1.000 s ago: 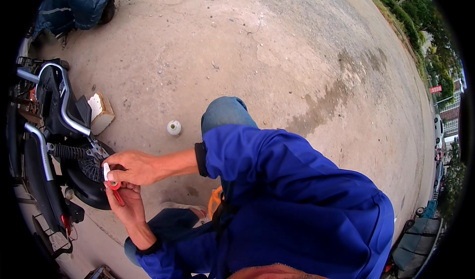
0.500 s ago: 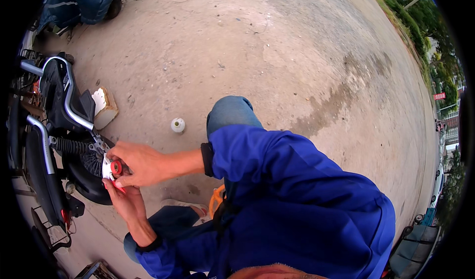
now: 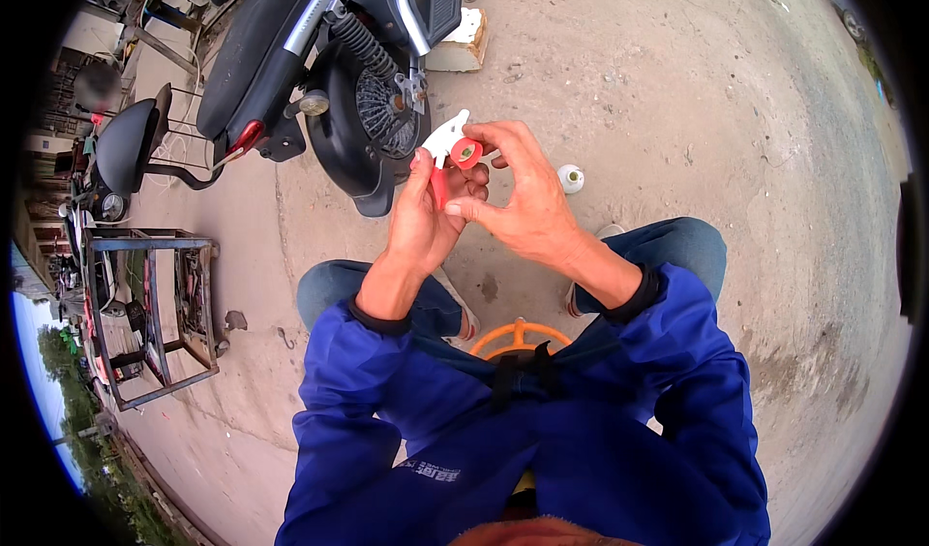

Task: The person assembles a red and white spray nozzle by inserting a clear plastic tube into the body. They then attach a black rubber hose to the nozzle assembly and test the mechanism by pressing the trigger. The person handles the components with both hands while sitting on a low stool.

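Between my two hands is a trigger sprayer head (image 3: 445, 141), with a white body, a red trigger and a red ring collar (image 3: 465, 153) whose opening faces up at me. My left hand (image 3: 424, 219) grips it from below, its thumb against the white part. From the other side, the fingers and thumb of my right hand (image 3: 527, 197) close around the collar and the trigger's end. Beyond my right hand, a white bottle (image 3: 571, 178) stands on the ground with its neck uncovered.
A black motor scooter (image 3: 377, 101) stands ahead to the left. Beside it lies a pale block (image 3: 463, 47). A blue metal frame cart (image 3: 155, 241) is at the left. Under me is a stool with an orange rim (image 3: 520, 331).
My view has swung left, so the scooter and my hands appear further right. Both hands still hold the sprayer head; the bottle still stands on the ground.
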A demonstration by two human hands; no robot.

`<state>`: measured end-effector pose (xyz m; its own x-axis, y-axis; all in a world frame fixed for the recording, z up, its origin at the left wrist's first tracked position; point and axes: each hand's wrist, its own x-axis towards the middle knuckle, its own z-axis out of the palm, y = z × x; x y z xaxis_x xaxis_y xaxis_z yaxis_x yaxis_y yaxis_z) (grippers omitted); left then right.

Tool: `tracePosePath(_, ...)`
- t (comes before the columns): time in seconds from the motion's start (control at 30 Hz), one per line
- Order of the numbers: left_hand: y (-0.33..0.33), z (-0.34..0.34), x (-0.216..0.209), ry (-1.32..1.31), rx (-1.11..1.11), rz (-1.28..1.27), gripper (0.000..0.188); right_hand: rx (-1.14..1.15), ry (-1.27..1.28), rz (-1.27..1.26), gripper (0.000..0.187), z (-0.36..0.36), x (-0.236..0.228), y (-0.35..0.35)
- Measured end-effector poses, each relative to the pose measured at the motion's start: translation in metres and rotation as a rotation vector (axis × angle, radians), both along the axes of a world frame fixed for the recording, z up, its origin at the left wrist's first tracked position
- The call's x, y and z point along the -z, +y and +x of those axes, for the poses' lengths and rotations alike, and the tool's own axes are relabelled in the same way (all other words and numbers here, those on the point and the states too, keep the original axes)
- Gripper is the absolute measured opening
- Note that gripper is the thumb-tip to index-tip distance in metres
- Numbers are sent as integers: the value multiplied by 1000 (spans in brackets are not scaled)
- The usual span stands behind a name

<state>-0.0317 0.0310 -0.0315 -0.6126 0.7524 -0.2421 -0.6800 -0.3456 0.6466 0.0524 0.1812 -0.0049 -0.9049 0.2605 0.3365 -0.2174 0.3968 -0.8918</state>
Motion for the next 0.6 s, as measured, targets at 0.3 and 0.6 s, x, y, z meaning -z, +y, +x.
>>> tracePosePath(0.3,-1,1,6,-23,54,77,65,71,59,190,95,-2,3,-6)
tracePosePath(0.6,9,13,-17,-95,29,26,67,129,171,393,101,-4,7,-5)
